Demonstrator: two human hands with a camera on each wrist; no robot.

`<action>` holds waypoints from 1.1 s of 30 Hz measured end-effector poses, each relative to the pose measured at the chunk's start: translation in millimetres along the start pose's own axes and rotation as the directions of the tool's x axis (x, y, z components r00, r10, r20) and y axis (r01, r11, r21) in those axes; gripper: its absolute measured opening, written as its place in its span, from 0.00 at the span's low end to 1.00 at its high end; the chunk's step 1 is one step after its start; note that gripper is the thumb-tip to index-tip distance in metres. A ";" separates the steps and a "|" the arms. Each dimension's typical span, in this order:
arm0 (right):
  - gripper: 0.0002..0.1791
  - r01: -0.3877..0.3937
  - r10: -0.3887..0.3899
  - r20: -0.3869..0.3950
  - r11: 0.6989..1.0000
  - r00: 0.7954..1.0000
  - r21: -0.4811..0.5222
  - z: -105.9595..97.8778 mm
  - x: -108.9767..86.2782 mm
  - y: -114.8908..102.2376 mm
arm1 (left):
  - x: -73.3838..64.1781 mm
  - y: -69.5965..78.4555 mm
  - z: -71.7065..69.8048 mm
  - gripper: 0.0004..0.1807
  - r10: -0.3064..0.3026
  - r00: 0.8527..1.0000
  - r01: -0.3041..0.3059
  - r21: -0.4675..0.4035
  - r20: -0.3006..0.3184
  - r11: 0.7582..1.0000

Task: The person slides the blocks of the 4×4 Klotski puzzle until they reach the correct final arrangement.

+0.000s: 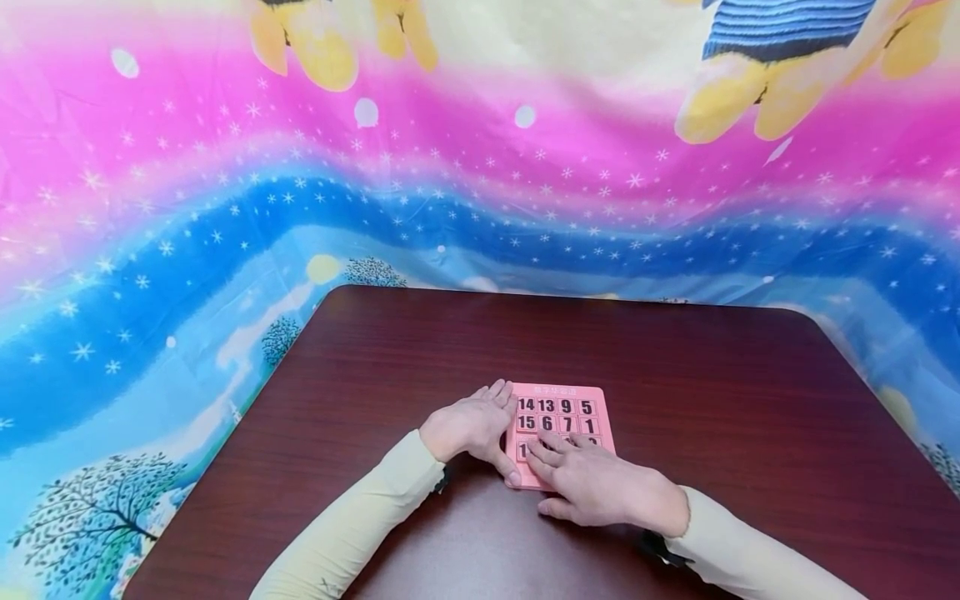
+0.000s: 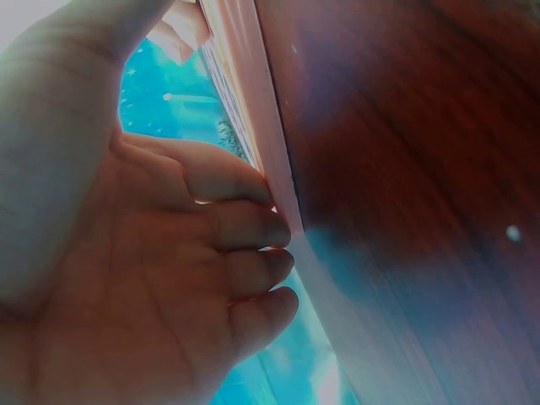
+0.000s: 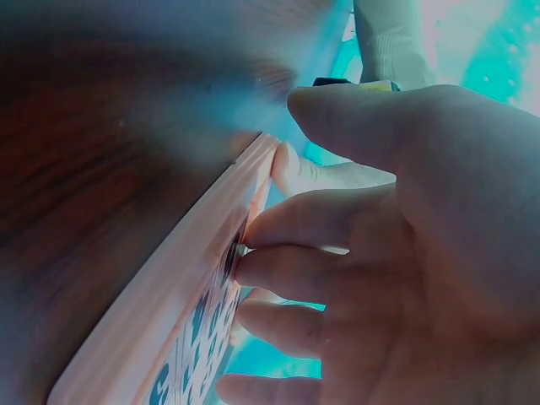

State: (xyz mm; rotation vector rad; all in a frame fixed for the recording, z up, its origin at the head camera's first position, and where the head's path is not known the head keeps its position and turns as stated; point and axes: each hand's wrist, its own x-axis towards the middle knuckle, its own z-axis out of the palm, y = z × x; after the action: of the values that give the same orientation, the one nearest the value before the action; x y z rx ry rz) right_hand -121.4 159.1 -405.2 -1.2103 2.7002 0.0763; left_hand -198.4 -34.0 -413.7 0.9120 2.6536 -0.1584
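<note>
A pink number slide puzzle [image 1: 605,417] lies flat on the table, its square tiles printed with black numbers. The top row reads 14, 13, 9, 5 and the second 15, 6, 7, 1; the lower rows are mostly hidden under a hand. My left hand [image 1: 474,425] rests along the puzzle's left side, thumb at the near left corner and fingertips at its edge. Over the lower tiles spreads my right hand [image 1: 600,483], fingertips touching the tile face. In the right wrist view, its fingers [image 3: 291,268] reach the tiles while the thumb stays off the board.
The puzzle sits on a dark reddish-brown wooden table [image 1: 420,350] with rounded far corners. Behind and beside it hangs a colourful cloth backdrop [image 1: 480,192] with snowflakes and trees. Pale sleeves [image 1: 352,517] cover both forearms.
</note>
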 end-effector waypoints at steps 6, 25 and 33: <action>0.35 0.020 -0.020 -0.015 1.000 1.000 -0.009 -0.3 -5.0 -4.5 | -0.1 0.4 0.4 0.69 -0.005 1.000 0.005 0.000 -0.004 1.000; 0.32 0.057 -0.057 -0.016 0.998 0.998 -0.001 -4.7 -12.2 -8.8 | 0.9 -0.2 0.7 0.69 -0.010 1.000 0.010 0.001 -0.005 1.000; 0.29 0.084 -0.084 -0.008 0.996 0.996 0.040 -9.0 -11.0 -4.6 | 0.2 0.6 -0.5 0.70 -0.017 1.000 0.017 0.005 0.000 1.000</action>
State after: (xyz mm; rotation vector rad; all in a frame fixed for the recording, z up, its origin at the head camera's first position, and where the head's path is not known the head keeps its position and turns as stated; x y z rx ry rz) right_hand -112.2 163.0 -394.2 -1.3128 2.6389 0.0059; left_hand -198.4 -33.3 -413.3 0.8917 2.6629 -0.1693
